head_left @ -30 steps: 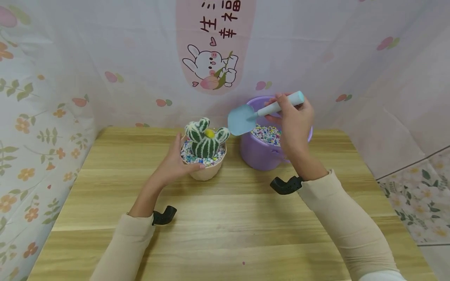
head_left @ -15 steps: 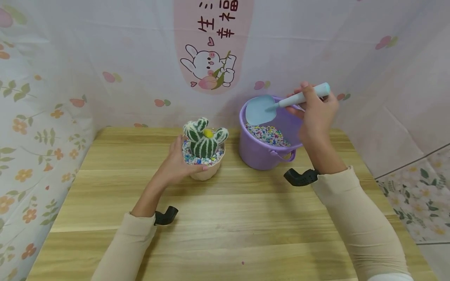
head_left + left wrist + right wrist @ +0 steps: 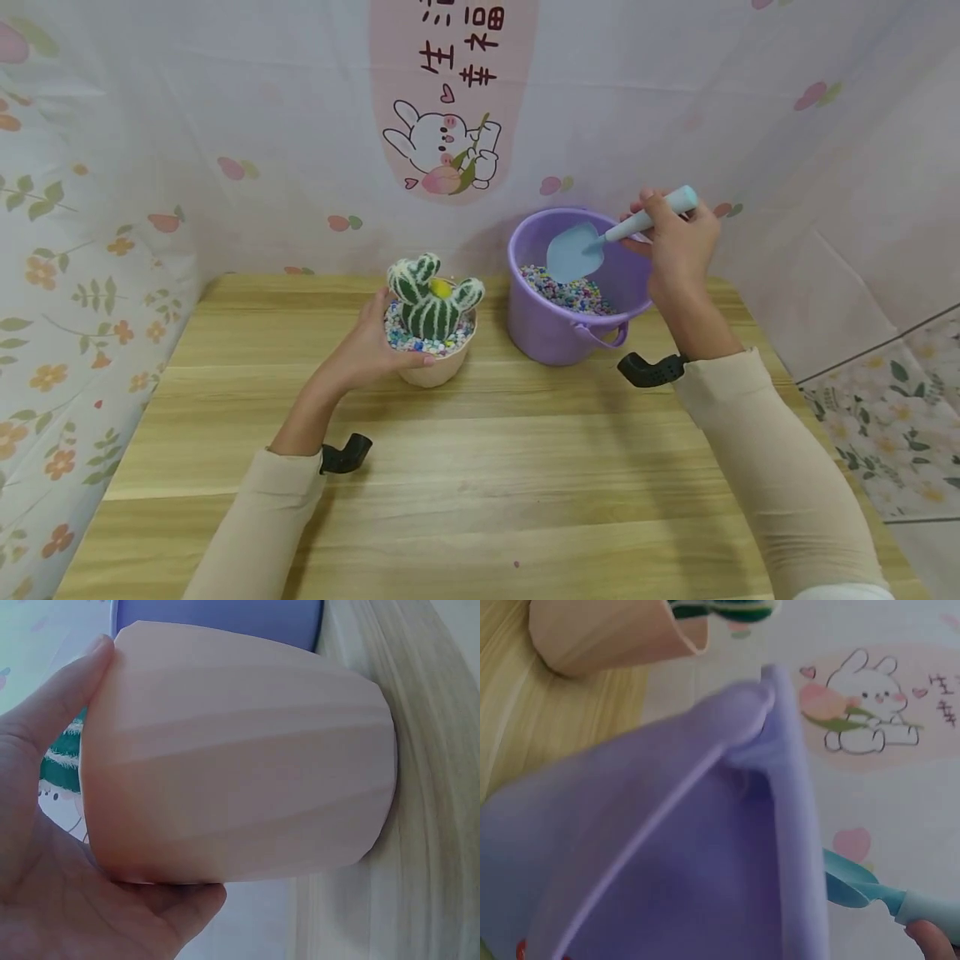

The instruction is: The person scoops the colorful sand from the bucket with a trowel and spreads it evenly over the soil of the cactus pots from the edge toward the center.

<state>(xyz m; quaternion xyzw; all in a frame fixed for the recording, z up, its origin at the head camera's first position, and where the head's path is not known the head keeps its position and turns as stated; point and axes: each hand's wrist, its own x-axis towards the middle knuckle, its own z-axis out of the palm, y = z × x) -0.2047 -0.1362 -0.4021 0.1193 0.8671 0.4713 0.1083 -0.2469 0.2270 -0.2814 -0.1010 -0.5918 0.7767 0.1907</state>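
Note:
My left hand grips the rim of a pale pink flowerpot, thumb on the near side and fingers behind. In the pot a green cactus with white fuzz and a yellow bloom stands upright among multicoloured pebbles. My right hand holds a light blue shovel by its handle. The shovel's blade tilts down over a purple bucket, overlapping the small colourful pebbles inside. In the right wrist view the bucket's wall hides most of the blade.
Pot and bucket stand side by side near the back of a wooden table. Right behind them hangs a printed cloth with a rabbit drawing. The bucket's handle hangs down at the front right.
My right hand has moved right with the shovel, from beside the cactus to over the bucket, and the blade has dipped lower. My left hand stays on the flowerpot.

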